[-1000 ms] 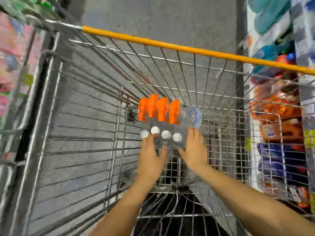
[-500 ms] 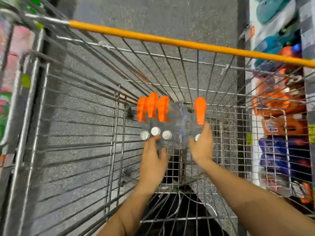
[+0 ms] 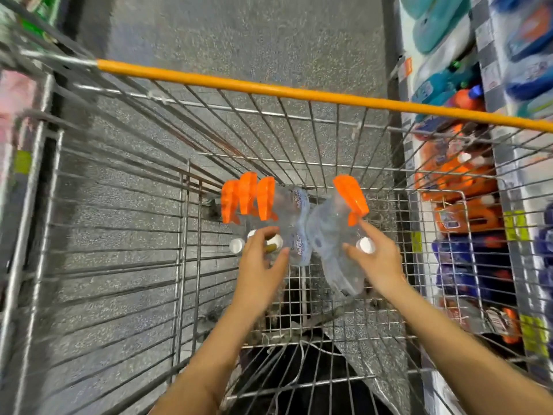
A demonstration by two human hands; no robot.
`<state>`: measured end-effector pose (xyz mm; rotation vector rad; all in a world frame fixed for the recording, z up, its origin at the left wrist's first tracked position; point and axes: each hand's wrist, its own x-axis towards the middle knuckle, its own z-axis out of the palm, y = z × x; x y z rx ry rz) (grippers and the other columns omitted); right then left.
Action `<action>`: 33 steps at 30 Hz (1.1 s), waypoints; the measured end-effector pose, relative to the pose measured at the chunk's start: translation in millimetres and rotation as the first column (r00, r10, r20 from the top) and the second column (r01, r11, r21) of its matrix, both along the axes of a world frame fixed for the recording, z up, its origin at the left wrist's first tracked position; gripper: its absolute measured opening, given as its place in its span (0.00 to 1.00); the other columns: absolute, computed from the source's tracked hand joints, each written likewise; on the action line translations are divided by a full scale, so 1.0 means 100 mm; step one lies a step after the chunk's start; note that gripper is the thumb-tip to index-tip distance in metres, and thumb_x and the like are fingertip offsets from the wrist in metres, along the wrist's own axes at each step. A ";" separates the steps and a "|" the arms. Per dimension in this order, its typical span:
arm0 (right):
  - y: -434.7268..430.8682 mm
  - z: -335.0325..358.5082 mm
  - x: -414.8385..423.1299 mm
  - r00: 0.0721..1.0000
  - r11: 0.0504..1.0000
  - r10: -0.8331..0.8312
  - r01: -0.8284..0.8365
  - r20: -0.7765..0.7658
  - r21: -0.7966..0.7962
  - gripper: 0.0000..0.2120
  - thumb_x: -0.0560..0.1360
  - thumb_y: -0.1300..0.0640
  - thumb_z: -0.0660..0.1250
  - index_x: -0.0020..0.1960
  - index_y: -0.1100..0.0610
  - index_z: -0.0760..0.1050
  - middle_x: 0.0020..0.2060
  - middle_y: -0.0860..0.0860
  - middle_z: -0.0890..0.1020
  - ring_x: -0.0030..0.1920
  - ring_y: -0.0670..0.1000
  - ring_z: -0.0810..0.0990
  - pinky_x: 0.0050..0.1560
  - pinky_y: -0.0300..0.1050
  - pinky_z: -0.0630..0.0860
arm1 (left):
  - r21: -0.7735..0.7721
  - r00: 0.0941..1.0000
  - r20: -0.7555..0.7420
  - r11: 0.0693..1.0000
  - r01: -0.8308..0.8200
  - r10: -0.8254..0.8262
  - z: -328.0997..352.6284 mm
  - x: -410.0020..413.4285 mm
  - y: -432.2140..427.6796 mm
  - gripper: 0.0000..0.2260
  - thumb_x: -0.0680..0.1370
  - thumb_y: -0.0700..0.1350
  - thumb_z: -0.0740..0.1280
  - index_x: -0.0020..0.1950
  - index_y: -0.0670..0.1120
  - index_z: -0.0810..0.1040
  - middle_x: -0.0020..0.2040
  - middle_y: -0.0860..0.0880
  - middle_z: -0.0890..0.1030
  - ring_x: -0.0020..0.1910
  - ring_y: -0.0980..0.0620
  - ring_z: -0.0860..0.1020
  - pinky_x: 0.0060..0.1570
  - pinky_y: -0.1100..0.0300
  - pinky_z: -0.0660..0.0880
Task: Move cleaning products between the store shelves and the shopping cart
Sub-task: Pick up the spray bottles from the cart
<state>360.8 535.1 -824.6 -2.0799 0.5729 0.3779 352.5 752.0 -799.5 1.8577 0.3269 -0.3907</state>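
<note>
Three clear packs with orange tops and white caps point(image 3: 257, 211) lie together on the wire floor of the shopping cart point(image 3: 125, 223). My left hand point(image 3: 260, 265) curls over their near end by the white caps. A fourth clear pack with an orange top point(image 3: 335, 232) is tilted away to the right of the group. My right hand point(image 3: 377, 262) grips it at its lower end, with a white cap showing between thumb and fingers.
The cart's orange handle bar point(image 3: 299, 94) crosses the far side. Store shelves on the right hold orange point(image 3: 457, 181) and blue point(image 3: 478, 265) cleaning products. Blurred pink goods point(image 3: 12, 115) line the left. Grey speckled floor shows through the cart wires.
My right hand has pulled one pack away from the other three, to the right and tilted. My left hand has stayed on the remaining group.
</note>
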 end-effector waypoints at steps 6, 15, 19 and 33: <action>-0.23 0.94 -0.17 0.990 0.931 0.138 -0.129 -0.004 0.343 0.19 0.65 0.56 0.76 0.55 0.45 0.81 0.54 0.38 0.83 0.59 0.42 0.79 0.58 0.38 0.77 | -0.077 0.986 -0.023 0.984 0.160 -0.163 0.27 0.15 0.04 0.32 0.67 0.65 0.69 0.69 0.56 0.68 0.67 0.55 0.71 0.65 0.57 0.70 0.63 0.60 0.70; 0.05 1.60 -0.22 0.991 0.854 0.012 -0.081 0.136 0.514 0.15 0.67 0.46 0.77 0.52 0.46 0.81 0.45 0.56 0.85 0.40 0.54 0.84 0.42 0.45 0.80 | -0.230 0.974 0.016 0.947 0.226 -0.228 0.69 -0.09 0.06 0.12 0.73 0.64 0.62 0.46 0.60 0.79 0.43 0.61 0.81 0.45 0.63 0.78 0.48 0.62 0.75; 0.11 1.63 -0.24 0.995 0.832 0.037 -0.083 0.095 0.548 0.27 0.62 0.35 0.76 0.56 0.45 0.79 0.44 0.56 0.86 0.44 0.54 0.85 0.48 0.47 0.82 | -0.220 0.989 0.120 0.969 0.113 -0.088 0.75 -0.13 0.09 0.19 0.70 0.64 0.63 0.46 0.50 0.79 0.40 0.54 0.82 0.39 0.61 0.79 0.41 0.65 0.74; 0.58 1.65 -0.76 0.998 0.930 -0.062 0.052 0.017 0.365 0.17 0.67 0.52 0.77 0.54 0.50 0.77 0.47 0.42 0.85 0.48 0.42 0.83 0.52 0.43 0.80 | -0.028 0.997 0.030 0.997 0.074 -0.073 0.79 -0.10 0.03 0.21 0.76 0.63 0.62 0.63 0.53 0.70 0.61 0.53 0.70 0.61 0.57 0.71 0.62 0.65 0.68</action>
